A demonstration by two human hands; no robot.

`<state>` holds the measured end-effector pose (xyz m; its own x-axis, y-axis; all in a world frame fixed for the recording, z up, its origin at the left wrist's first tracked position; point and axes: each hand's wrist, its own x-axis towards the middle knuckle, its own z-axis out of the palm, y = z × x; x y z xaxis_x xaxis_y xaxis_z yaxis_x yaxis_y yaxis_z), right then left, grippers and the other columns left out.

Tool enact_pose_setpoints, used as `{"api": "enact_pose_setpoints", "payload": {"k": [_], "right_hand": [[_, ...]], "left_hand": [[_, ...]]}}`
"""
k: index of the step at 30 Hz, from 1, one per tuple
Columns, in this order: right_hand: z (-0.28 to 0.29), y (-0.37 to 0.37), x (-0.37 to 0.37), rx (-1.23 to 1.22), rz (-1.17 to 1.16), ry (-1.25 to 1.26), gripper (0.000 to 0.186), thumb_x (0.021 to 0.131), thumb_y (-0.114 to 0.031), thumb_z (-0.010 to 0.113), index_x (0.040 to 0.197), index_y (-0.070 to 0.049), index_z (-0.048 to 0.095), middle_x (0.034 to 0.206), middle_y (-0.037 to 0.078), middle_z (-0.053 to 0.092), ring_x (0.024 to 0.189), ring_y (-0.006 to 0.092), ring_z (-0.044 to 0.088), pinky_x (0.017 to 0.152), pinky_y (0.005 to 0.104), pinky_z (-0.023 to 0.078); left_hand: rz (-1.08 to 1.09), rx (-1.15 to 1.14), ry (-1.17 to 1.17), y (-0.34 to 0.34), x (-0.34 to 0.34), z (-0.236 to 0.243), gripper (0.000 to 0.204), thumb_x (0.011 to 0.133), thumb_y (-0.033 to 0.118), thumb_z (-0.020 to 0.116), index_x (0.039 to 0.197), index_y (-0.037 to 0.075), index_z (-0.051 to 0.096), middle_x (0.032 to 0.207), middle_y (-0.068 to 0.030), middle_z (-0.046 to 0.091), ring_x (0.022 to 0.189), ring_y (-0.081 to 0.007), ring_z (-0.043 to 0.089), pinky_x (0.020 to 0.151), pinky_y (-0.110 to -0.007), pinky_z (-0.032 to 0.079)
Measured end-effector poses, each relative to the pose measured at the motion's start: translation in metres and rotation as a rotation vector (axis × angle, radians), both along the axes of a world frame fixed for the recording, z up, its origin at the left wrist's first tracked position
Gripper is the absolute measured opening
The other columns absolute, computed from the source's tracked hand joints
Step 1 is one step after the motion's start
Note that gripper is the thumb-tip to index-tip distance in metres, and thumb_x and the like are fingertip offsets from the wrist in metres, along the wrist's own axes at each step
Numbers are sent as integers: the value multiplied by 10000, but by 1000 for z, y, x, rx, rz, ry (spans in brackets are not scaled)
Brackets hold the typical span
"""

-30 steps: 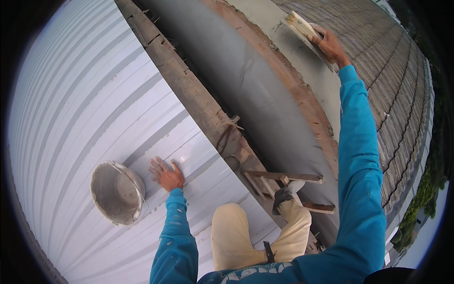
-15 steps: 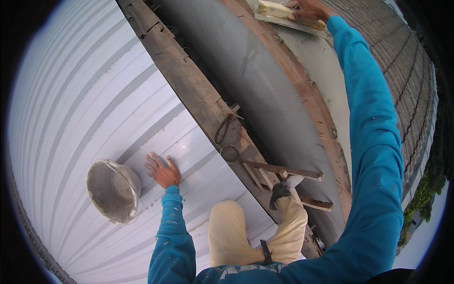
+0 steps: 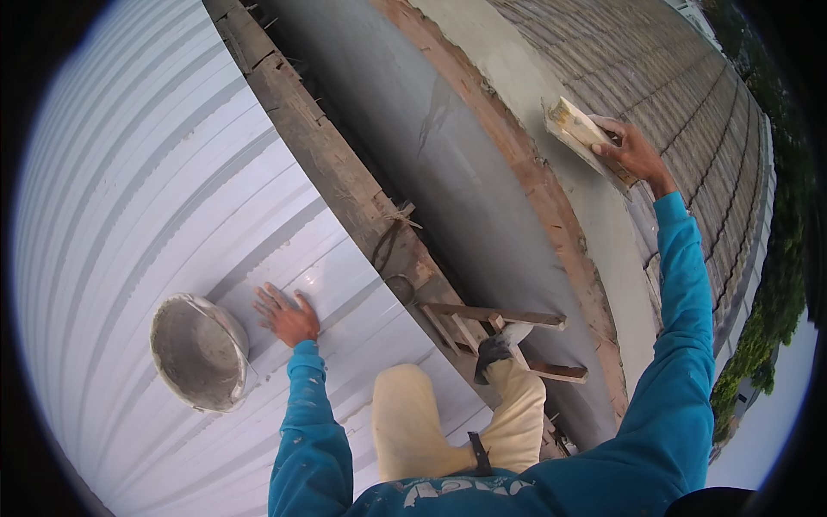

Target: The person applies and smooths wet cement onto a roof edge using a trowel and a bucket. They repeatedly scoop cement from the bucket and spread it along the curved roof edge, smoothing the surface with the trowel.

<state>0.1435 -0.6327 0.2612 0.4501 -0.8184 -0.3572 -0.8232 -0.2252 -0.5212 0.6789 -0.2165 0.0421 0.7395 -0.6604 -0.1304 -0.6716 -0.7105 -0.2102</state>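
Plainly, the right hand [image 3: 636, 153] has its grip closed around a wooden float [image 3: 579, 127]; the float lies under the fingers and juts up-left past the grip, over a pale mortar strip [image 3: 622, 250] beside the tiled roof [image 3: 680, 95]. The left hand [image 3: 289, 319] holds nothing, fingers spread on ribbed sheeting [image 3: 194, 215]; a bucket [image 3: 234, 323] stands just left.

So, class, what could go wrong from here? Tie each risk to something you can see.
The bucket stands close beside the left hand on the ribbed metal sheeting, so a knock might tip it. The right hand holds the wooden float out at near arm's length, so balance could be lost. The dark shoe is at the narrow wooden frame, where a slip seems possible.
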Motion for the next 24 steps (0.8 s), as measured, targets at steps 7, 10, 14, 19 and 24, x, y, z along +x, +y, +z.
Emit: {"api": "enact_pose_setpoints", "payload": {"k": [7, 10, 14, 19, 24], "right_hand": [[-42, -99, 71, -355, -85, 146, 595, 877, -361, 703, 1374, -64, 566, 1268, 185, 632, 1166, 340, 607, 1003, 433, 455], [-53, -51, 90, -429, -46, 271, 526, 883, -300, 708, 1337, -63, 590, 1254, 225, 608, 1171, 394, 563, 998, 465, 445], [-26, 62, 57, -225, 41, 267, 567, 890, -297, 697, 1389, -74, 545, 1395, 216, 537, 1360, 381, 432, 1150, 451, 325], [-24, 133, 8, -291, -547, 6, 494, 889, -289, 676, 1273, 18, 620, 1122, 226, 694, 1070, 340, 663, 960, 399, 475], [-77, 89, 1, -319, -1030, -88, 472, 854, -338, 689, 1143, 34, 691, 928, 196, 733, 892, 293, 710, 833, 375, 512]], "left_hand": [[15, 47, 31, -10, -1, 6, 736, 979, 445, 415, 1590, 118, 166, 1661, -128, 80, 1502, -420, 120, 1170, -616, 186], [33, 84, 27, -3, 2, 5, 736, 979, 447, 418, 1590, 122, 167, 1662, -122, 81, 1502, -416, 122, 1170, -613, 191], [49, 76, 47, -3, 1, 5, 737, 978, 445, 423, 1591, 125, 167, 1664, -116, 75, 1507, -404, 114, 1173, -607, 193], [19, 46, 27, -6, 0, 8, 743, 981, 443, 420, 1591, 115, 152, 1664, -124, 57, 1512, -399, 93, 1178, -603, 187], [11, 65, 15, -6, 0, 8, 752, 983, 445, 419, 1591, 104, 137, 1661, -140, 51, 1510, -406, 88, 1183, -596, 183]]}}
